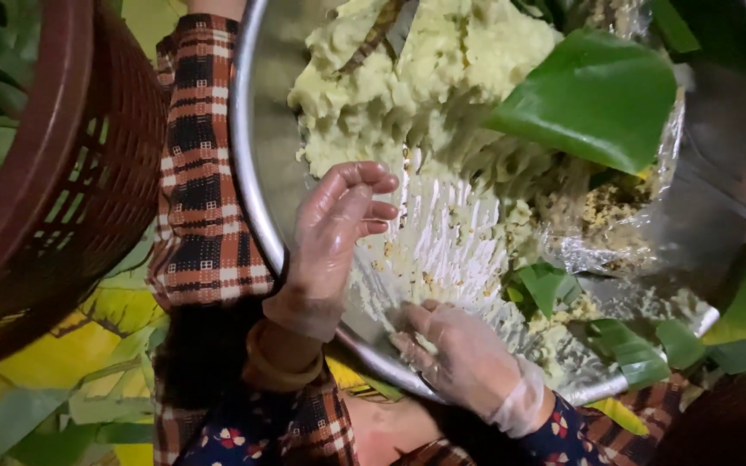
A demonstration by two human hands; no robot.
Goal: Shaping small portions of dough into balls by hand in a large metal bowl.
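Scraping is being done in the head view: pale yellow mash (pixel 416 78) is being gathered inside the large steel basin (pixel 256 198). The left hand (pixel 338 233), gloved, is being held half open with curled fingers, gripping nothing, just over the smeared basin floor. The right hand (pixel 464 358), also gloved, is being pressed down with fingers bent; whether mash is held cannot be told. Fingertips are best kept flat, sweeping smears toward the heap, clear of the green leaf (pixel 593 95).
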